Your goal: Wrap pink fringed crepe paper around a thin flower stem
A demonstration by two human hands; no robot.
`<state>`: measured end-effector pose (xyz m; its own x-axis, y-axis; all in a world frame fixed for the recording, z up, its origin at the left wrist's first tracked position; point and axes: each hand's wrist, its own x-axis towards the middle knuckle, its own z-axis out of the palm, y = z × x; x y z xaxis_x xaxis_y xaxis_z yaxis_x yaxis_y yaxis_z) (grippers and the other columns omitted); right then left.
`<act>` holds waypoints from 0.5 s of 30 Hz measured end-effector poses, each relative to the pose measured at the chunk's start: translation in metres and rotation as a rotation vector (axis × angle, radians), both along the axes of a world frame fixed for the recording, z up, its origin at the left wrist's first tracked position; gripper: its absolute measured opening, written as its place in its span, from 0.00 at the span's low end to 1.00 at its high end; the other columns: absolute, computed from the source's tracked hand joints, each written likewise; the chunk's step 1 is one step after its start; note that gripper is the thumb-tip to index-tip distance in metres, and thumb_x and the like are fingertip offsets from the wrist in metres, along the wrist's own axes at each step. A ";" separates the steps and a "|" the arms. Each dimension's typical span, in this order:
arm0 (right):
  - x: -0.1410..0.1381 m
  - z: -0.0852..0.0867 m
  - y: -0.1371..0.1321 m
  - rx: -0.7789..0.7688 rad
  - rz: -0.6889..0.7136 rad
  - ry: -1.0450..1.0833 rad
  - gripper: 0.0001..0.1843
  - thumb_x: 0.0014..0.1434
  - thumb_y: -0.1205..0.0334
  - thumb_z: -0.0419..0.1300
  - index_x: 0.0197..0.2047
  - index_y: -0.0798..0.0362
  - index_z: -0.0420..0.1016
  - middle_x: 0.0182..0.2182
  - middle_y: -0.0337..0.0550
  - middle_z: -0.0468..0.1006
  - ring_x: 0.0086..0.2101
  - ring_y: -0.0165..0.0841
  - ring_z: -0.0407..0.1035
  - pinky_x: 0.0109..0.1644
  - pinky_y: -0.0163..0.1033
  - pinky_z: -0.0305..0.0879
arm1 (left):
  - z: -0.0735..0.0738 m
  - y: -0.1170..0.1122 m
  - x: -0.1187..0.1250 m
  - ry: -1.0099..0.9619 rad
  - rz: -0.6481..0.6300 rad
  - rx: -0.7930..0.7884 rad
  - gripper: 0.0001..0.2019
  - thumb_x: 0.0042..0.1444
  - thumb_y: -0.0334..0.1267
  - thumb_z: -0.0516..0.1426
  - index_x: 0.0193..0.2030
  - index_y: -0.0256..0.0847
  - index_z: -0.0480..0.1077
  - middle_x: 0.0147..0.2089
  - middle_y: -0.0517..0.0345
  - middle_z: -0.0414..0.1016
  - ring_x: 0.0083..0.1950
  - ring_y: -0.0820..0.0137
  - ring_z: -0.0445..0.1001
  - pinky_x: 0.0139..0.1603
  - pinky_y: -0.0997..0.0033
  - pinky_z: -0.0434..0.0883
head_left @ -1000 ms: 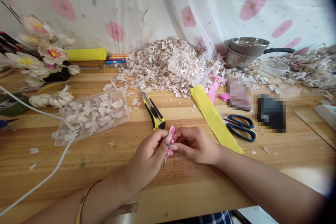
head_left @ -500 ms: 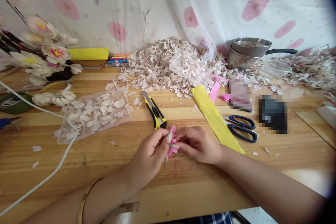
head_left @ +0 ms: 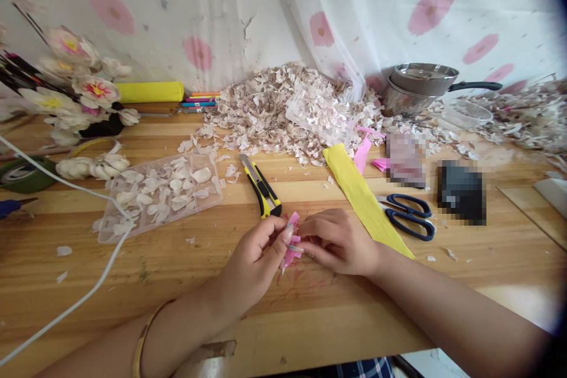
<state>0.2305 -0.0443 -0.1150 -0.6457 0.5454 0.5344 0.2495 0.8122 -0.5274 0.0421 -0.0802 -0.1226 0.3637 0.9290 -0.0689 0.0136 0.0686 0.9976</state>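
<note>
Between my hands is a small strip of pink crepe paper [head_left: 290, 256] with cut, fringed edges. My left hand [head_left: 261, 254] pinches it between thumb and fingers. From the other side, my right hand [head_left: 336, 242] has its thumb and fingertips closed on the strip's fringe; its exact hold is partly hidden. A yellow and black utility knife [head_left: 261, 186] lies just beyond my left hand, blade out. Beside my right hand a yellow crepe paper strip [head_left: 361, 195] lies slantwise, with blue-handled scissors [head_left: 410, 215] to its right.
A clear compartment tray [head_left: 212, 198] of white petals stands at left, crossed by a white cable [head_left: 104, 271]. Behind are a heap of dried petals [head_left: 257, 112] and a steel pot [head_left: 405, 97]. Artificial flowers [head_left: 95, 88] and green tape [head_left: 26, 174] stand far left.
My right hand's fingers have shifted slightly along the pink strip. My left hand keeps its pinch in nearly the same place. Nothing else on the table has visibly moved.
</note>
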 end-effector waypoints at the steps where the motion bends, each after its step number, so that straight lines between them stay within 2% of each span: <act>1: 0.000 0.000 0.000 -0.005 -0.001 0.002 0.10 0.66 0.61 0.54 0.38 0.58 0.72 0.27 0.47 0.79 0.25 0.31 0.73 0.28 0.34 0.64 | 0.000 0.000 0.000 -0.002 0.000 -0.001 0.14 0.65 0.48 0.50 0.38 0.40 0.66 0.29 0.64 0.67 0.29 0.76 0.64 0.29 0.76 0.63; 15: 0.000 0.001 0.002 0.020 0.058 0.000 0.09 0.67 0.62 0.52 0.37 0.56 0.70 0.27 0.47 0.78 0.27 0.32 0.72 0.28 0.34 0.64 | 0.006 -0.001 0.000 0.056 -0.001 0.017 0.15 0.64 0.50 0.50 0.38 0.39 0.65 0.28 0.64 0.64 0.28 0.76 0.61 0.28 0.76 0.61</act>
